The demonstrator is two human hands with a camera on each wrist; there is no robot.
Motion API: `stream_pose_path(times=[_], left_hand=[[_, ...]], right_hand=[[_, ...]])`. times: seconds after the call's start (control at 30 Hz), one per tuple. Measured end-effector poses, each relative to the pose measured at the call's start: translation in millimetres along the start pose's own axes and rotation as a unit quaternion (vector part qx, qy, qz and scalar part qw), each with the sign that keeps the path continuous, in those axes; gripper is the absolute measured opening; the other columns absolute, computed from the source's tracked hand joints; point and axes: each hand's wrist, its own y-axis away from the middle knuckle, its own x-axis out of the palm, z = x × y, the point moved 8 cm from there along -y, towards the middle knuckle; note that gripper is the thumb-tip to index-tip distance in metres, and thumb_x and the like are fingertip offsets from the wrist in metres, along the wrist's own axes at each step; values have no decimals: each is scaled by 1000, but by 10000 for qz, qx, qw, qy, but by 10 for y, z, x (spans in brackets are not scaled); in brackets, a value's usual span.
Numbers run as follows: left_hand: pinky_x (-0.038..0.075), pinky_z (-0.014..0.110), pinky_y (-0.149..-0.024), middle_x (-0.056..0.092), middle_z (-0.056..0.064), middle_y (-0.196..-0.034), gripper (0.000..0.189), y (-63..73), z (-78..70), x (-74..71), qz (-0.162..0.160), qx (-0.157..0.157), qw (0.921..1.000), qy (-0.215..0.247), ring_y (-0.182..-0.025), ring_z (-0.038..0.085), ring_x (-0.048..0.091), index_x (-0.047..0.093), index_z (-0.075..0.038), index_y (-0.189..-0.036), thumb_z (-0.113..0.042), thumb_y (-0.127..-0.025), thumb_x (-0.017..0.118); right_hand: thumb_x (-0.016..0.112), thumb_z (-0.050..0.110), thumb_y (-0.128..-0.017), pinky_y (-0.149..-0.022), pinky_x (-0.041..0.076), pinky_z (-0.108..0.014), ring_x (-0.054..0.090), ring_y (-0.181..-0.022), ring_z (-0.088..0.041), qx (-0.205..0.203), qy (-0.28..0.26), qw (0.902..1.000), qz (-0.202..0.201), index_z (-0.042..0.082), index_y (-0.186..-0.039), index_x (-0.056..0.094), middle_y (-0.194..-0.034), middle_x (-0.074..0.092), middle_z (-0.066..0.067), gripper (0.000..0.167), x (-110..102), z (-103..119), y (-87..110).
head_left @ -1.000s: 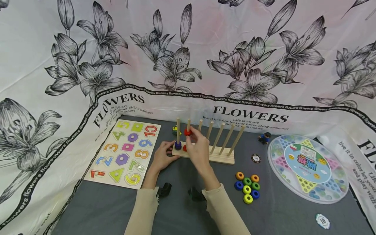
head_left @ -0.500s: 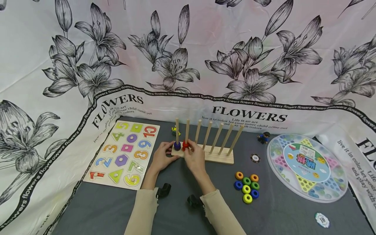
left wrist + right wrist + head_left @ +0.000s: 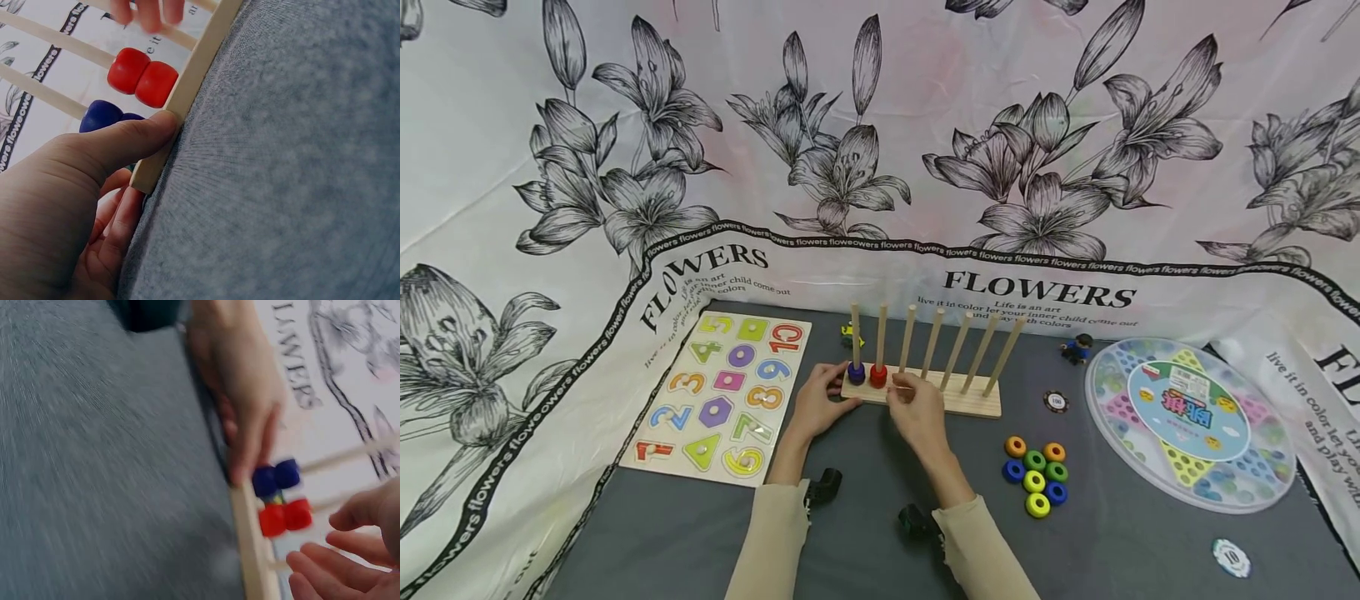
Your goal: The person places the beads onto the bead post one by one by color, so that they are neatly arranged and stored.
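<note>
A wooden peg rack [image 3: 958, 402] with a row of upright pegs stands on the grey table. Two dark blue rings [image 3: 101, 115] sit stacked on its leftmost peg, and two red rings [image 3: 877, 377] on the peg beside it. My left hand [image 3: 815, 402] grips the rack's left end, thumb along the front edge and fingers behind, as the left wrist view shows. My right hand [image 3: 919, 414] is just right of the red rings, in front of the third peg. In the right wrist view its fingers [image 3: 331, 565] are loosely bent and apart from the rings, holding nothing.
Several loose orange, green, blue and yellow rings [image 3: 1033, 482] lie to the right. Left is a number-and-shape puzzle board [image 3: 681, 429]; far right, a round game board [image 3: 1105, 442]. A small figure [image 3: 1077, 349], a black chip [image 3: 1056, 402] and a white chip [image 3: 1231, 557] lie about.
My right hand lowered a red ring down the second peg onto another red ring, let go, and drew off slightly to the right. My left hand kept its hold on the rack.
</note>
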Motion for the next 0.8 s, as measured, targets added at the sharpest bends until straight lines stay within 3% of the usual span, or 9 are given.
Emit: stream_pose_path(times=[0.27, 0.5, 0.6, 0.7, 0.8], left_hand=[[58, 36, -90, 53, 17, -115, 67, 5, -15, 15, -71, 4, 9999, -98, -102, 30, 61, 57, 4, -135, -9, -76, 86], [57, 35, -91, 53, 17, -116, 67, -16, -16, 23, -33, -54, 10000, -71, -103, 30, 61, 56, 3, -136, -10, -77, 85], [57, 35, -91, 53, 17, -116, 67, -16, -19, 25, -41, -27, 10000, -59, -102, 30, 61, 56, 3, -136, -11, -77, 85], [58, 35, -90, 53, 17, -115, 67, -3, -3, 27, -39, -24, 9999, -92, -102, 30, 61, 57, 4, -135, -11, -77, 86], [58, 35, -90, 53, 17, -115, 67, 11, 7, 17, -44, -31, 9999, -137, -101, 29, 61, 57, 3, -135, -12, -77, 86]], right_hand=[[67, -1, -90, -82, 60, -42, 70, -91, -33, -330, -445, 9983, 166, -6, -108, 72, -102, 72, -19, 19, -473, -63, -62], [66, -4, -92, -86, 58, -48, 67, -99, -41, -713, -433, 9944, 643, -11, -115, 67, -110, 69, -26, 25, -814, -21, -32], [66, -1, -93, -87, 59, -39, 67, -101, -35, -789, -396, 9915, 960, -10, -117, 67, -112, 69, -24, 26, -997, -117, -21], [67, 7, -94, -86, 58, -26, 68, -102, -25, -660, -344, 9882, 1338, -5, -119, 68, -114, 69, -19, 27, -1177, -358, -27], [67, 10, -95, -84, 57, -22, 68, -102, -23, -516, -222, 9835, 1721, -4, -118, 69, -116, 69, -19, 27, -1352, -558, -24]])
